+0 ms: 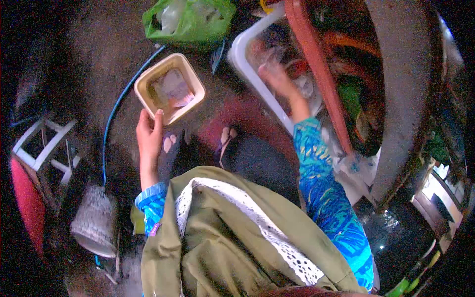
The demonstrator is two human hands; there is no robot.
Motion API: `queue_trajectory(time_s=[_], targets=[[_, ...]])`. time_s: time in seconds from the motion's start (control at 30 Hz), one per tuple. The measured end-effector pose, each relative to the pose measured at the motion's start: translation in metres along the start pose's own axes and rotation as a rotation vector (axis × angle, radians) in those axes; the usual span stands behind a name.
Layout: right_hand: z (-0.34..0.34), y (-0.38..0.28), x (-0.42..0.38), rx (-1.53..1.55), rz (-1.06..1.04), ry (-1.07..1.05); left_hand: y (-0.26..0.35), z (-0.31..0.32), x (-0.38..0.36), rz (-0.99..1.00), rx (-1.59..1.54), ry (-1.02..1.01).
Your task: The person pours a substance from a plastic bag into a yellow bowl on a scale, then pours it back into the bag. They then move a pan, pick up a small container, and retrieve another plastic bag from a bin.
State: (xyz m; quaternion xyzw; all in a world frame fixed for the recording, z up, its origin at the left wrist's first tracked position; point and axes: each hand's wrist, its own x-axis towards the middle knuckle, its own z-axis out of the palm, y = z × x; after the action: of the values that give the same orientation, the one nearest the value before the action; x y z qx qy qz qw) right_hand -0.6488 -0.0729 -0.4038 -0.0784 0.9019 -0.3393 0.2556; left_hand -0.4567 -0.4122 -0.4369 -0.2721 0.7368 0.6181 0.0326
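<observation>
- The left hand (148, 132) grips the near rim of a square beige tub (169, 88): thumb on the edge, fingers curled under it.
- The tub sits out ahead of that hand, above the ground, with wet scraps inside.
- The right hand (278, 79) reaches into a white basin (247, 59), fingers spread and blurred; whether they grasp anything cannot be told.
- A green bag (190, 20) lies beyond the tub.
</observation>
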Motion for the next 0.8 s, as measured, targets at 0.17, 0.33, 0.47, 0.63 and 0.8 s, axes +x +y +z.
queue_trajectory(time_s=[0.17,0.33,0.47,0.63,0.8], targets=[[0.019,-0.033,-0.073,-0.254,-0.033,0.180,0.035,-0.002,-0.007,0.184,-0.187,0.023],[0.032,-0.020,-0.144,-0.196,-0.006,-0.004,0.037,-0.005,-0.043,0.438,-0.194,0.001],[0.067,-0.044,-0.131,-0.322,-0.098,0.156,0.018,0.000,-0.002,0.596,-0.241,0.134],[0.121,0.007,-0.159,-0.523,-0.069,0.082,-0.052,0.016,0.008,0.698,-0.312,0.082],[0.177,0.022,-0.232,-0.501,-0.124,-0.093,-0.118,0.005,-0.047,0.602,-0.501,-0.016]])
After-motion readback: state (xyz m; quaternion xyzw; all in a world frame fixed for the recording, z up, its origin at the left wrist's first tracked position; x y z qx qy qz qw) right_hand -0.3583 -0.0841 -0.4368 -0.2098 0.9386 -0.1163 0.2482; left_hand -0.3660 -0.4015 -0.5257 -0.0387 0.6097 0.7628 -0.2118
